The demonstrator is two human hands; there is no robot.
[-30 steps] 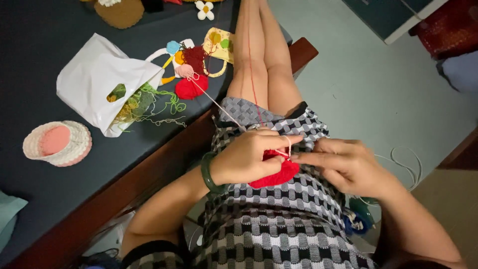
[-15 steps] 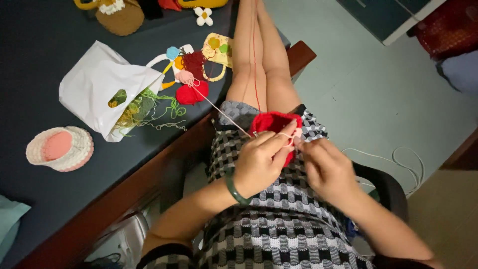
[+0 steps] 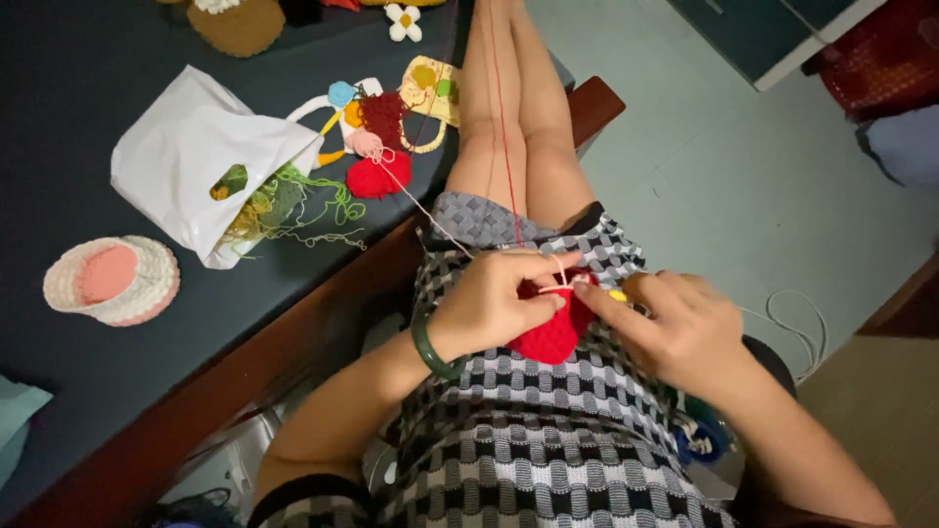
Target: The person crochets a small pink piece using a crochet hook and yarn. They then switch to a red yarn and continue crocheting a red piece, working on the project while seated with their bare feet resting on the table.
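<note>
both hands pinch the small red crocheted yarn piece [image 3: 548,328] in the lap: left hand [image 3: 489,303] grips its top edge, right hand [image 3: 675,328] probably holds a yellow-tipped hook [image 3: 616,294], partly hidden. keep the pink yarn strand [image 3: 421,205] from the dark tabletop [image 3: 117,381] lightly taut, stitches even.

White plastic bag [image 3: 186,161] spilling green yarn [image 3: 293,200] lies on the dark table [image 3: 78,98], beside a pink-centred crocheted coaster [image 3: 111,279]
</note>
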